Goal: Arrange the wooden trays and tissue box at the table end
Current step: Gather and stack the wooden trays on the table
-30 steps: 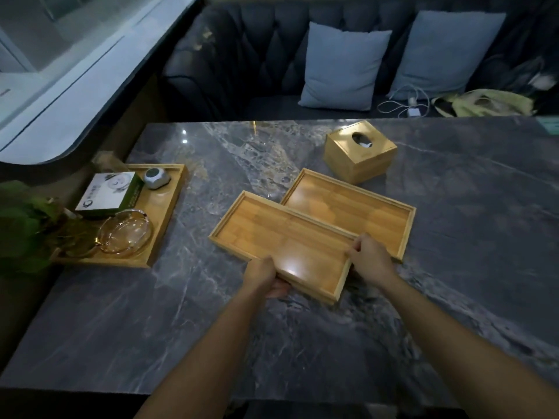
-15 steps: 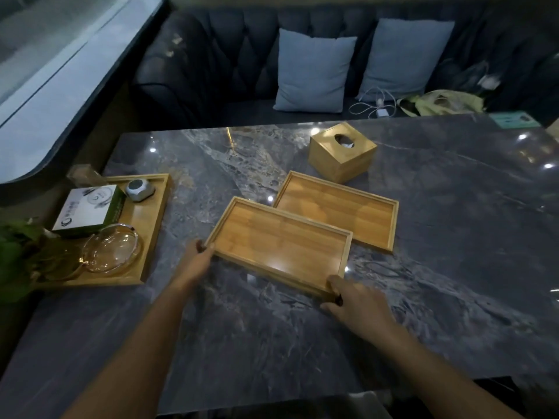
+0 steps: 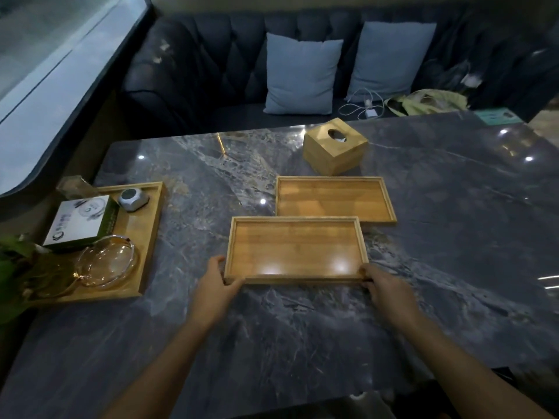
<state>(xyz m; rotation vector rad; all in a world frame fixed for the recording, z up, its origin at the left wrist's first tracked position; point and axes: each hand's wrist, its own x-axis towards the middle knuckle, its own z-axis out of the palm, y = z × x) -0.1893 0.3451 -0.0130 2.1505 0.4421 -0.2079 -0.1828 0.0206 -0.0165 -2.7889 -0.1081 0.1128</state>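
Two empty wooden trays lie on the dark marble table [image 3: 453,237]. The near tray [image 3: 295,247] sits square to me, with my left hand [image 3: 216,285] gripping its near left corner and my right hand [image 3: 384,287] gripping its near right corner. The far tray [image 3: 332,198] lies just behind it, shifted to the right, its near edge touching or almost touching the near tray. A cube-shaped wooden tissue box [image 3: 334,145] with an oval hole on top stands behind the far tray, turned at an angle.
A third wooden tray [image 3: 151,225] at the left table edge carries a green-and-white box [image 3: 80,220], a small grey device [image 3: 133,199] and a glass dish [image 3: 106,261]. A plant [image 3: 15,267] stands at far left. A dark sofa with two blue cushions runs behind the table.
The near tray has turned from slanted to square with the table edge. My hands slid to its two near corners. The far tray now also appears straight.
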